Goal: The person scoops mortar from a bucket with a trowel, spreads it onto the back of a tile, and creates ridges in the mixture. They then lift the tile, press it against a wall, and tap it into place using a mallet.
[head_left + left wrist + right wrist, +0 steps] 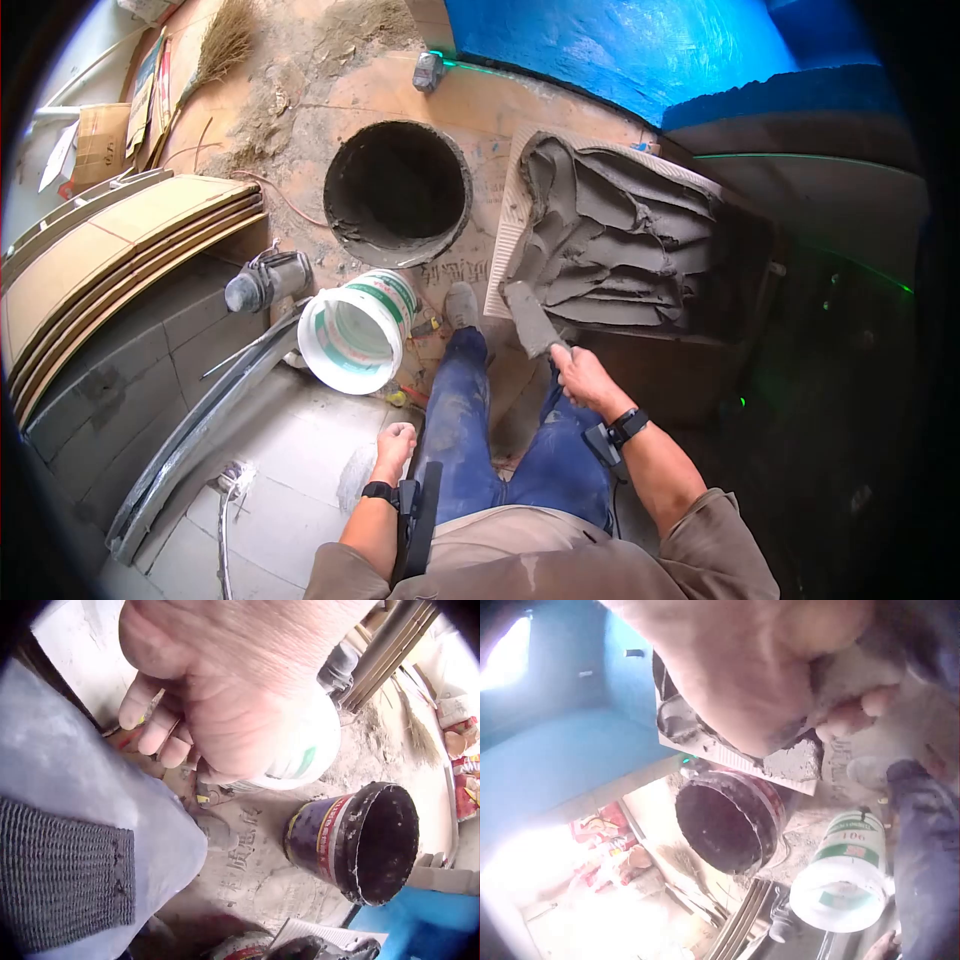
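My right hand (588, 380) grips the handle of a trowel (530, 318), its flat blade smeared with grey mortar. The blade lies at the near left corner of a ribbed tile (497, 270). Thick grey mortar (610, 235) covers most of that tile in long raised folds. In the right wrist view, the hand hides the handle, while the mortar-coated blade (791, 761) shows beyond it. My left hand (396, 445) hangs beside the left thigh with loosely curled fingers (154, 735) and holds nothing.
A dark mortar bucket (455, 170) stands ahead, with a white and green bucket (385, 290) nearer on the left. Leaning boards (130, 240), a power tool (268, 282) and a long metal profile (190, 450) line the left side. Blue sheeting (600, 50) lies at the back right.
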Demonstrator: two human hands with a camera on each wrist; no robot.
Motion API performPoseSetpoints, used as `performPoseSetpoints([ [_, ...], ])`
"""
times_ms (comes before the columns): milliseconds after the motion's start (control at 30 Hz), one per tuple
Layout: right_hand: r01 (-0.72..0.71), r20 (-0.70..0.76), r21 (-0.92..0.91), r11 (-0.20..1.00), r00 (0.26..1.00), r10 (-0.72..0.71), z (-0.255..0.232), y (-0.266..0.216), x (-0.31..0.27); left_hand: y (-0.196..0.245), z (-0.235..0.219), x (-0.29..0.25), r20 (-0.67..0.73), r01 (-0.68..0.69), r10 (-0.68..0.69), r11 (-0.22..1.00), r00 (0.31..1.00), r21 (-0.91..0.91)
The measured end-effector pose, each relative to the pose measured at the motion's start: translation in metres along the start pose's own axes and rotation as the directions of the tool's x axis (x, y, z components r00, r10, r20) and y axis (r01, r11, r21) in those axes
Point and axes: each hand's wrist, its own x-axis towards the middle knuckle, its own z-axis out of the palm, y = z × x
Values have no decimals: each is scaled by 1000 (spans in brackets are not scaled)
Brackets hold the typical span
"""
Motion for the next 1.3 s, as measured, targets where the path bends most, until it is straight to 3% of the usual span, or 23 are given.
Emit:
performPoseSetpoints([
  [100,58,-24,-44,997,998,-59,23,26,4,4,3,-12,-46,12,-15,997,999,-78],
  [133,260,-181,-168,951,940,-289,42,65,28,3,1,-13,-49,9,-12,998,999,-62],
  [167,346,-260,-224,911,880,-398,50,62,17,-2,-1,-13,-51,6,-8,999,999,-46],
  [267,317,-212,-351,881,890,-404,65,110,53,-13,-13,-2,-60,28,-26,999,998,25],
  [433,257,-104,-449,856,936,-336,55,133,28,-21,-29,5,-74,36,-28,993,997,117],
  [500,327,-127,-361,873,910,-394,29,108,8,-21,-26,14,-116,35,-16,986,993,163],
  [533,307,-206,-304,902,903,-377,13,89,0,-7,-20,12,-98,4,11,989,995,150],
  [567,504,-375,-243,829,739,-559,4,80,9,0,-16,2,-83,-13,25,990,996,144],
  [600,446,-361,100,890,850,-385,-13,56,7,4,-14,0,-62,-37,45,991,997,126],
  [633,332,-275,427,842,934,-228,-35,27,8,8,-10,1,-39,-63,68,992,997,105],
  [700,306,-282,845,438,952,-119,-61,-23,15,22,-1,-9,-27,-106,108,993,994,59],
  [767,235,-218,956,175,969,-115,-73,-47,52,34,4,-20,2,-146,146,985,989,94],
  [800,173,-146,964,204,979,-142,-74,-63,63,37,5,-21,16,-154,153,983,988,101],
  [833,194,-165,914,355,980,-112,-65,-83,70,37,2,-22,29,-154,151,982,988,111],
  [900,165,-108,884,437,982,-152,-41,-117,82,37,-6,-22,16,-130,129,986,992,100],
  [1033,328,-271,706,628,944,-187,0,-148,105,37,-36,-20,-32,-117,118,992,992,53],
  [1100,321,-277,396,860,935,-222,-17,-141,109,40,-48,-15,-53,-120,122,992,991,38],
  [1133,355,-395,141,924,876,-276,-29,-138,104,42,-53,-12,-66,-114,116,993,991,30],
  [1200,261,-551,-362,895,715,-431,-51,-128,91,52,-61,-9,-80,-94,95,995,992,22],
  [1300,132,-518,-538,833,728,-449,-100,-102,60,50,-72,15,-73,-111,115,993,991,49],
])
